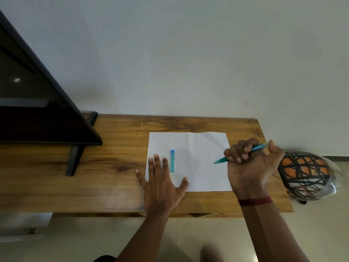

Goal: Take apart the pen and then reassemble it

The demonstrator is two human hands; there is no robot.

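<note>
The right hand (251, 163) is turned palm up with its fingers curled tight round the pen (222, 159), thumb raised beside the back end. The pen is teal, lies slanted across the fist, and its tip sticks out to the left, hovering over the right part of a sheet of paper (200, 144). A dark red band (255, 201) circles that wrist.

The left hand (160, 184) lies flat, fingers straight and spread, holding nothing; it presses on the left edge of the paper, with the outer fingers on the wooden table (105, 176). Just beyond its fingers, slightly to the right, the pen's blue-green cap (172, 160) lies on the paper, apart from the pen, well left of the tip.

A dark screen (28, 103) stands on the table's left end. A helmet (306, 174) with orange and black markings sits off the right end.
</note>
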